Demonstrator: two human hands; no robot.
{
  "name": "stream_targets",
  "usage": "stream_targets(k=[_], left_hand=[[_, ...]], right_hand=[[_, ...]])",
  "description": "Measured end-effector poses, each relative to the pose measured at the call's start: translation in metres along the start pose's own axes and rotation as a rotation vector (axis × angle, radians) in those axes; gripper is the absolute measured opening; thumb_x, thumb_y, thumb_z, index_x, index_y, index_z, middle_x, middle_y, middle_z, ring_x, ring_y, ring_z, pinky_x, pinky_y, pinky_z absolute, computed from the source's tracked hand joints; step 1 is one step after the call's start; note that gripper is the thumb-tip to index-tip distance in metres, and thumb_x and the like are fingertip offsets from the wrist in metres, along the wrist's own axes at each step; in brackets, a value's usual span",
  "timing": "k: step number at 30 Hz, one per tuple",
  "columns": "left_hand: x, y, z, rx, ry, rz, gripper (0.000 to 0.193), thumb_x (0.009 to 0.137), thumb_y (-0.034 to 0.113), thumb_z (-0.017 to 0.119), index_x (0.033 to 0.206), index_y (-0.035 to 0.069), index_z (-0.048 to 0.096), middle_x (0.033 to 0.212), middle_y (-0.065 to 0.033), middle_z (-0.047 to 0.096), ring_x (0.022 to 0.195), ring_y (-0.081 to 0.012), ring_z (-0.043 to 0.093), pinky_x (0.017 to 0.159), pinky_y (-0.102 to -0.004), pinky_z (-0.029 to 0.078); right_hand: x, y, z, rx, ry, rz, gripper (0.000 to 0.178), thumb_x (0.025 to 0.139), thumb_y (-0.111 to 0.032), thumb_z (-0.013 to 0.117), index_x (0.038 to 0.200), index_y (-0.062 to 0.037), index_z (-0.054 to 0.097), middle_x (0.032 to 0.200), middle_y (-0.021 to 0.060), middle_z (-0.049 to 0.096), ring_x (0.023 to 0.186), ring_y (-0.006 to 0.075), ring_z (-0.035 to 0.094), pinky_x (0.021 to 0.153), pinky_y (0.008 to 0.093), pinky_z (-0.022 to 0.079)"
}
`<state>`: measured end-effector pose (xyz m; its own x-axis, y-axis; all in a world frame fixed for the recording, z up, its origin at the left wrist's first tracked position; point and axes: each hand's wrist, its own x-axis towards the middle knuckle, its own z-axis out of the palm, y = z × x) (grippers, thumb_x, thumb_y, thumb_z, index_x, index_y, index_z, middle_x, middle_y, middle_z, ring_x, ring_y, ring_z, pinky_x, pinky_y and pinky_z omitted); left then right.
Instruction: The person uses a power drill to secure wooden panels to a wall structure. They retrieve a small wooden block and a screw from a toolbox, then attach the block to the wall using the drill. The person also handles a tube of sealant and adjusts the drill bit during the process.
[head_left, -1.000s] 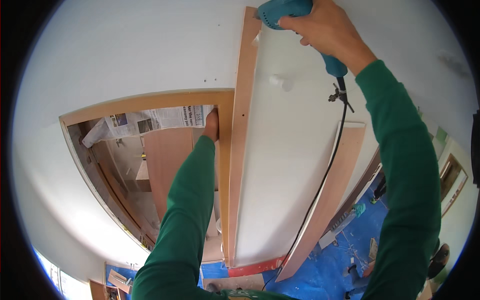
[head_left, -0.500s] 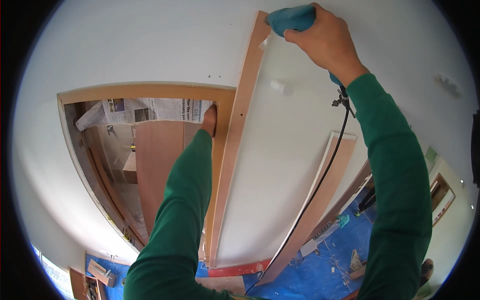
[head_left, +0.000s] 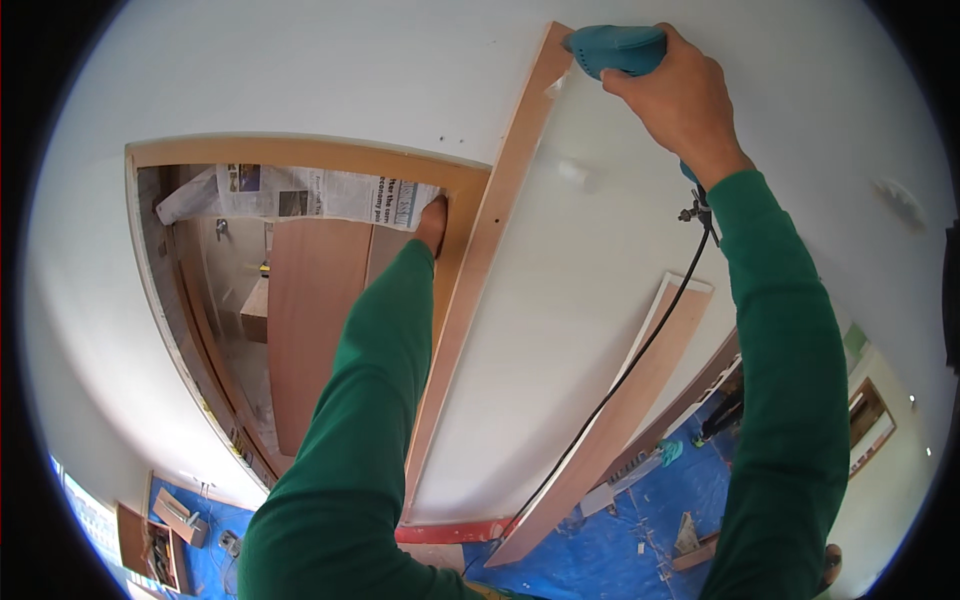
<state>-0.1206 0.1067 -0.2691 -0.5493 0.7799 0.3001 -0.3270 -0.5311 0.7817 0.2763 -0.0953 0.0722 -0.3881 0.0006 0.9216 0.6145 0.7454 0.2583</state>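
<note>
Raised high, my right hand [head_left: 690, 105] is closed round a teal corded power drill [head_left: 618, 50]. The drill's front end meets the upper end of a long, narrow wooden board [head_left: 497, 222], which stands tilted along the wall; the bit itself I cannot make out. A black cord [head_left: 650, 345] hangs from the drill, with what looks like a chuck key [head_left: 693, 213] fastened to it. My left hand [head_left: 432, 225] is against the inner edge of the wooden door frame [head_left: 465, 205], beside a newspaper sheet [head_left: 335, 195] across the top of the opening. Its fingers are hidden.
A second wooden plank [head_left: 600, 425] leans on the white wall to the right. Blue sheeting [head_left: 625, 540] covers the floor, with offcuts and tools on it. A wooden box [head_left: 160, 545] is at lower left. Part of a person [head_left: 725, 405] shows at right.
The view has shifted, so the frame and board appear further right and the frame's top higher. The drill stays at the board's upper end; my left hand stays at the frame.
</note>
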Motion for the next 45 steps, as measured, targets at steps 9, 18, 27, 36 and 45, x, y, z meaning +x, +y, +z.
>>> stream_targets(k=[9,18,27,36,45], left_hand=[[0.004,0.014,-0.020,0.016,0.059,0.009,0.055,0.106,0.035,0.046,0.126,-0.010,0.068,0.124,-0.0286,0.071,0.116,-0.0388,0.066,0.099,-0.0454,0.050],[-0.002,0.004,-0.012,0.016,0.014,0.027,0.053,0.106,0.036,0.045,0.128,-0.007,0.068,0.125,-0.0274,0.070,0.118,-0.0370,0.066,0.099,-0.0440,0.051],[-0.033,0.028,-0.002,0.041,-0.029,-0.014,0.057,0.105,0.038,0.043,0.139,-0.004,0.061,0.131,-0.0247,0.068,0.118,-0.0359,0.065,0.098,-0.0442,0.054],[-0.040,0.031,-0.007,-0.001,-0.074,0.042,0.061,0.105,0.039,0.041,0.143,-0.006,0.058,0.135,-0.0232,0.067,0.123,-0.0356,0.063,0.102,-0.0453,0.052],[-0.011,-0.019,-0.039,-0.011,-0.409,0.283,0.073,0.114,0.058,0.032,0.158,0.003,0.049,0.145,-0.0182,0.065,0.129,-0.0331,0.068,0.107,-0.0458,0.059]], right_hand=[[0.008,-0.019,-0.018,-0.007,-0.068,0.033,0.074,0.081,-0.041,0.083,0.141,-0.0004,0.064,0.116,0.0203,0.079,0.107,0.0393,0.077,0.094,0.0498,0.063],[0.004,-0.016,-0.011,-0.045,-0.077,0.034,0.065,0.082,-0.039,0.083,0.134,-0.0023,0.067,0.113,0.0185,0.079,0.106,0.0391,0.077,0.092,0.0500,0.063],[0.005,0.007,-0.011,0.112,-0.069,0.067,0.065,0.081,-0.041,0.083,0.131,-0.0011,0.068,0.110,0.0203,0.079,0.104,0.0393,0.077,0.093,0.0486,0.062],[0.009,0.004,-0.019,0.210,-0.114,0.105,0.067,0.082,-0.043,0.082,0.131,0.0013,0.068,0.115,0.0215,0.078,0.104,0.0383,0.077,0.095,0.0469,0.061],[0.002,-0.023,-0.032,0.217,-0.110,0.126,0.060,0.088,-0.039,0.083,0.118,0.0103,0.068,0.114,0.0314,0.074,0.112,0.0464,0.071,0.096,0.0503,0.058]])
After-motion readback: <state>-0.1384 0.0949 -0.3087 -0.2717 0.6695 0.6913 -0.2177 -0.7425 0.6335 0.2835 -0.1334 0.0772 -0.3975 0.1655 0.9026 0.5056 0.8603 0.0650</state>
